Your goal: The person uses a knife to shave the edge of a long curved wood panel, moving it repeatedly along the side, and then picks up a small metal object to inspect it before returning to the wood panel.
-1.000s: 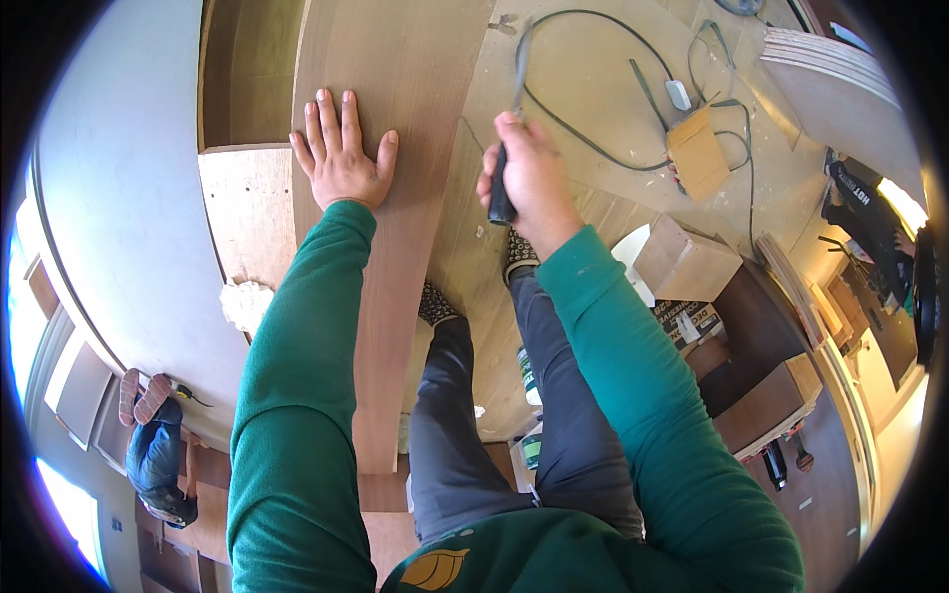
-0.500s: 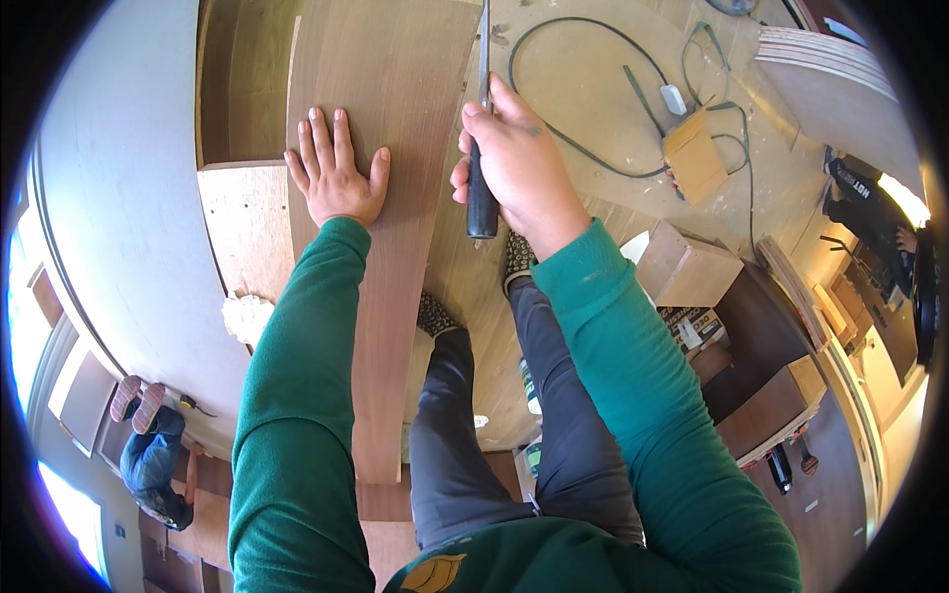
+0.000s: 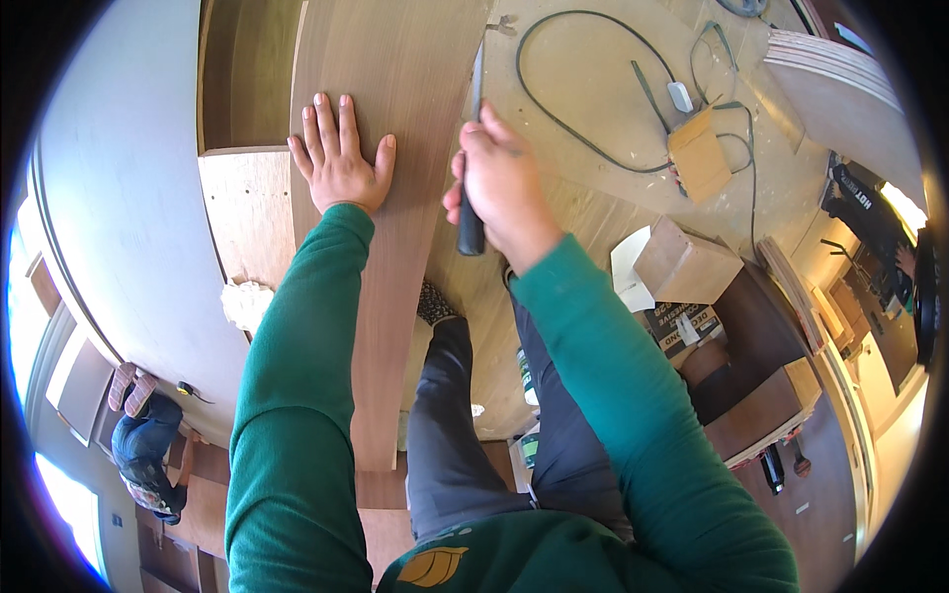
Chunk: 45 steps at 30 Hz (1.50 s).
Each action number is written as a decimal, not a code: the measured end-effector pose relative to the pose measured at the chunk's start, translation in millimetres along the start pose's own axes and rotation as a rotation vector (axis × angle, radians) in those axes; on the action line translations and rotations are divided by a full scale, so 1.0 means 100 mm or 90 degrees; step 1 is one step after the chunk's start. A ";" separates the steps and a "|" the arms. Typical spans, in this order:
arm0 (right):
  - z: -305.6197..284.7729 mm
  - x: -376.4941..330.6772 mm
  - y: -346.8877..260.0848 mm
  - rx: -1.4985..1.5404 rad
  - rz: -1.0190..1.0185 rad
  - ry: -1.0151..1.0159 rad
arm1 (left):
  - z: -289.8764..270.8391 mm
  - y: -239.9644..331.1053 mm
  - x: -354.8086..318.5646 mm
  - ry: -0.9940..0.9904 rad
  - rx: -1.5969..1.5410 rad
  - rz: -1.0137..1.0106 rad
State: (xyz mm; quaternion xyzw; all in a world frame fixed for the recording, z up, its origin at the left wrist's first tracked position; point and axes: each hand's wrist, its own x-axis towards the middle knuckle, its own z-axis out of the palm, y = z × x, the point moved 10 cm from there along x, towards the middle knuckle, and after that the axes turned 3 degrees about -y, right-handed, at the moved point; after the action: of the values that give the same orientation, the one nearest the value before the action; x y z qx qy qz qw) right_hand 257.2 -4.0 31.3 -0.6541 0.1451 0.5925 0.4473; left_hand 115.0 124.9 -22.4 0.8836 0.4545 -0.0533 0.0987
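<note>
A long brown wood-grain board (image 3: pixel 400 59) runs from the far edge down past my left forearm. My left hand (image 3: pixel 343 170) lies flat on its face, fingers spread. My right hand (image 3: pixel 502 190) is wrapped round the black handle of a file (image 3: pixel 472 237). The file's narrow grey blade points away from me along the board's right edge. Whether the blade touches that edge is hard to see.
An open wooden box (image 3: pixel 247 79) stands left of the board. On the floor at right are a looped cable (image 3: pixel 554 119), a cardboard piece (image 3: pixel 700 158) and a wooden block (image 3: pixel 687 262). One person (image 3: pixel 148 445) crouches at far left; another (image 3: pixel 875 222) is at far right.
My right hand has drawn the file toward me and slightly left, along the board's edge. My left hand stays pressed on the board.
</note>
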 end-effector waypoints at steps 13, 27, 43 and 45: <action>0.06 0.02 0.65 0.013 0.038 0.036 | 0.00 0.05 0.05 0.004 -0.013 0.003; 0.01 0.07 0.70 0.012 0.041 -0.009 | 0.00 0.04 0.04 0.015 -0.024 0.006; 0.15 -0.76 0.75 0.002 0.049 -0.019 | 0.02 -0.06 -0.03 0.033 -0.013 0.004; 0.19 -0.65 0.95 0.050 0.035 -0.010 | 0.01 -0.04 -0.04 0.034 -0.014 0.004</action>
State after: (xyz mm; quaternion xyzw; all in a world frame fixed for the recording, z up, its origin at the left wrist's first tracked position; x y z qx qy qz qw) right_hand 159.9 -65.1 52.9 -0.6271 0.1825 0.6037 0.4572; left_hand 109.5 124.2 -23.6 0.8851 0.4547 -0.0247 0.0962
